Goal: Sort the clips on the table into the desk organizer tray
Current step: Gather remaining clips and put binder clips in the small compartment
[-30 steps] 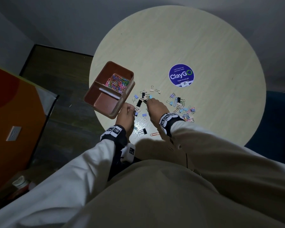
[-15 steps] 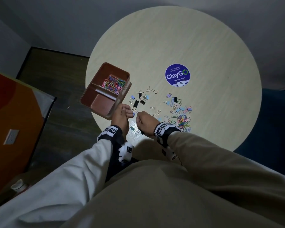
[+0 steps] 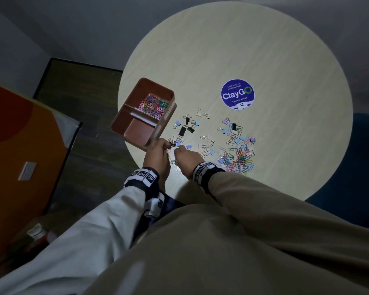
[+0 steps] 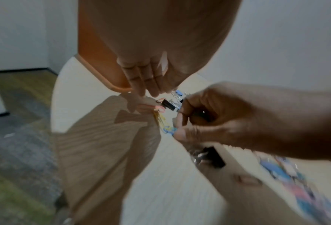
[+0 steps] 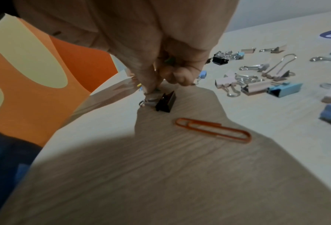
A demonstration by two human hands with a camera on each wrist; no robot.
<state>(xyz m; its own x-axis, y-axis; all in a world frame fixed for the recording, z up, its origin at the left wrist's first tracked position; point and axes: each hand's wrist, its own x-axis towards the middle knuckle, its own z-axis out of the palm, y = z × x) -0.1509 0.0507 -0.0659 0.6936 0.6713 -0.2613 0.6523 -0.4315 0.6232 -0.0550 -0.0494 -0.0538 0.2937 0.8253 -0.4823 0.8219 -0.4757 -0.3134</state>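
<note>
A brown organizer tray (image 3: 136,133) overhangs the round table's left edge; its far compartment holds coloured paper clips (image 3: 152,105). Binder clips (image 3: 186,126) lie scattered beside it, and mixed paper and binder clips (image 3: 239,158) are heaped to the right. My left hand (image 3: 167,143) points its straight fingers (image 4: 147,82) down at the tray's near corner, above a black binder clip (image 4: 168,105). My right hand (image 3: 177,151) is curled, with its thumb and fingertips (image 5: 151,82) pinching a small paper clip (image 4: 169,129) on the table. Another black binder clip (image 5: 165,101) lies just below that hand.
An orange paper clip (image 5: 212,131) lies near the table's front edge. A round purple sticker (image 3: 237,94) marks the table (image 3: 264,50). An orange wall panel (image 3: 19,135) stands to the left, and something dark blue (image 3: 360,156) sits beyond the right edge.
My right hand has drawn back from the scattered binder clips toward my left hand and curled its fingers. The left hand has stayed by the tray's near corner.
</note>
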